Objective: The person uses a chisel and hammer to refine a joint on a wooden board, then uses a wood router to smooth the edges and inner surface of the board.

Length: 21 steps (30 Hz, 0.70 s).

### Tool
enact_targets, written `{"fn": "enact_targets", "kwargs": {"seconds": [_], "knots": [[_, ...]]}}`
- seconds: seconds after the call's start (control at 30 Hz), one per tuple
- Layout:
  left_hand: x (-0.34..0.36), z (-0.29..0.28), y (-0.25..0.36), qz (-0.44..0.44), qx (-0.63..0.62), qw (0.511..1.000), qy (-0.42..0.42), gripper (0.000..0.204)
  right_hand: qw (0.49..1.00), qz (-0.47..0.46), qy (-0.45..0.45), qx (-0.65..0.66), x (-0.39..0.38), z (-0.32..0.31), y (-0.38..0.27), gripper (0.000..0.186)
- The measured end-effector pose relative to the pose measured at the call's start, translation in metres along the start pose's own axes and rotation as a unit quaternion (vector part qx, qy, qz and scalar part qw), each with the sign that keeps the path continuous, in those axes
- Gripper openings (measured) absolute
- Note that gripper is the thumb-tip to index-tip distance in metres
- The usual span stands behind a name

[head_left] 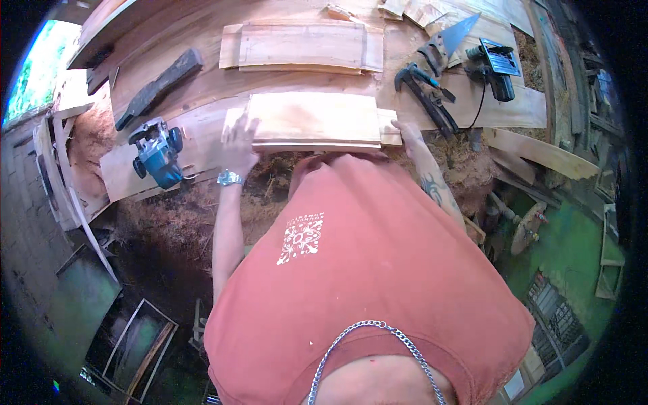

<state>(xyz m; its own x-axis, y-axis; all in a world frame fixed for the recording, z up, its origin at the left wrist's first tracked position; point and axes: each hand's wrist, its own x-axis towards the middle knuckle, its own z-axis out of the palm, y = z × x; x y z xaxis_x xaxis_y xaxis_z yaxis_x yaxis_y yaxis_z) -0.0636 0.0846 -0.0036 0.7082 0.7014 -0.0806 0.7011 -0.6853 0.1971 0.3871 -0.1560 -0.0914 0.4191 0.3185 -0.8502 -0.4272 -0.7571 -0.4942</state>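
I have a broad surface point(310, 82) of pale planks under the camera, with sawdust point(270, 181) heaped along its near side. Past it on the left I see daylight through a bright opening point(37, 71); low on the right I make out a green floor point(563, 236) and a round wooden disc point(528, 229).

On the surface's left I have a blue-green power tool point(160, 154) near a long dark wood piece point(158, 89). To the right, a hammer point(432, 104) lies close to a handsaw point(453, 42), and a corded jigsaw point(496, 71) sits beyond them with its flat base showing. Straight ahead, a second board assembly point(302, 46) lies flat, with offcuts point(412, 12) farther back.

The stacked boards point(314, 121) are at the near edge, right in front of the red shirt point(378, 256). My left hand point(240, 140) spreads its fingers over their left end; I can't tell whether it grips underneath. My right hand point(410, 136) has its fingers closed on the narrower piece jutting from the right end.
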Motion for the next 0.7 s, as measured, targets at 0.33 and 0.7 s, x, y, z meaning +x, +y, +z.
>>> {"fn": "enact_targets", "kwargs": {"seconds": [0.33,0.7], "knots": [[0.003,0.044,0.034,-0.029,0.012,0.996,-0.085,0.097,0.861,-0.242,0.190,-0.405,0.015,0.031,-0.037,0.036],[0.018,0.107,0.060,0.116,-0.086,0.990,0.002,0.074,0.778,-0.452,-0.034,-0.435,-0.060,0.103,-0.016,0.022]]}}
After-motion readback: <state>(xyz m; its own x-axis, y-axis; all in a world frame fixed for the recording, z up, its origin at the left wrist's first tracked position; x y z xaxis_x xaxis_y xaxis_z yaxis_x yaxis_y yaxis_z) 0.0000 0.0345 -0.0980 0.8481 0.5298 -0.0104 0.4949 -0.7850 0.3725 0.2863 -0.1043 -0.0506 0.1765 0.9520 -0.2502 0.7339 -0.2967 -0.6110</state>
